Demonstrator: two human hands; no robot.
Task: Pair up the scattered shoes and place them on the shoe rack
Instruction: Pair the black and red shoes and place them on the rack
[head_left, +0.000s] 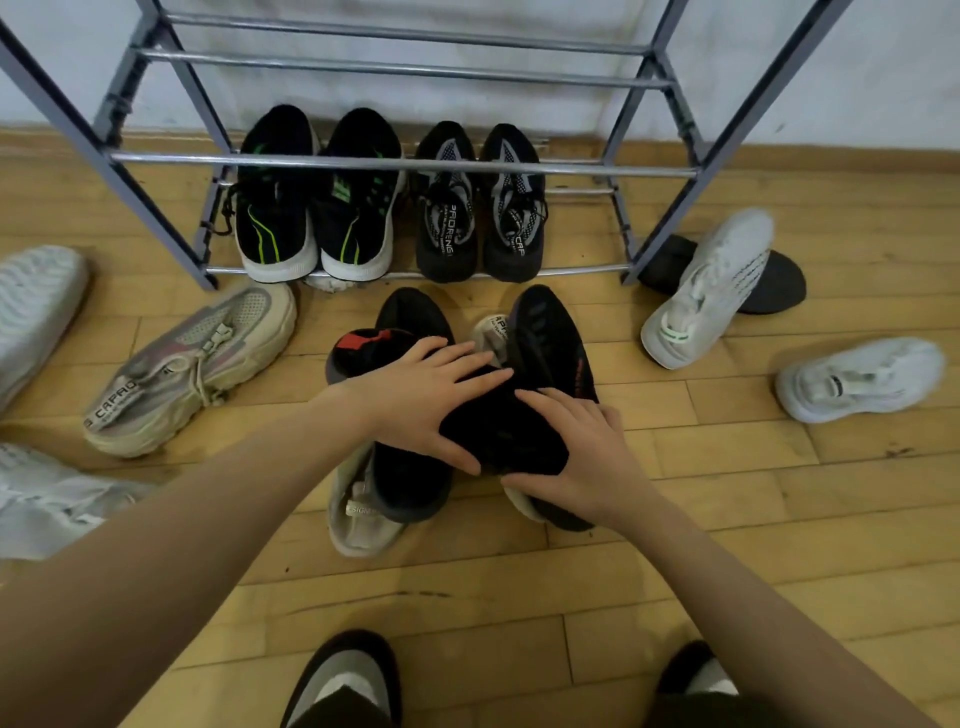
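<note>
Hands meet over a heap of dark shoes on the wooden floor (675, 545), just in front of a metal shoe rack (405, 165). The person's left hand (431, 395) lies with fingers spread across the top of a black shoe (498, 431), thumb tucked round its near edge; the right hand (582, 457) cups the same shoe from the other side, fingers curved over it — so both hands hold this one shoe between them. Beneath it lie two more black shoes with red marks (550, 332), their toes pointing toward the rack, and a beige shoe (358, 514) partly buried at the near left. The rack's bottom shelf already carries two pairs side by side: black with green stripes (317, 218) and black with grey lacing (478, 218). Scattered about are a beige trainer (192, 369) to the left and white trainers (706, 291) to the right. The step in hand looks like lifting the black shoe clear to find its mate. To do that well, the person would likely raise it straight up so the shoes below do not tumble, check the red marks for a match, then set both together — toes inward — on a free shelf.
</note>
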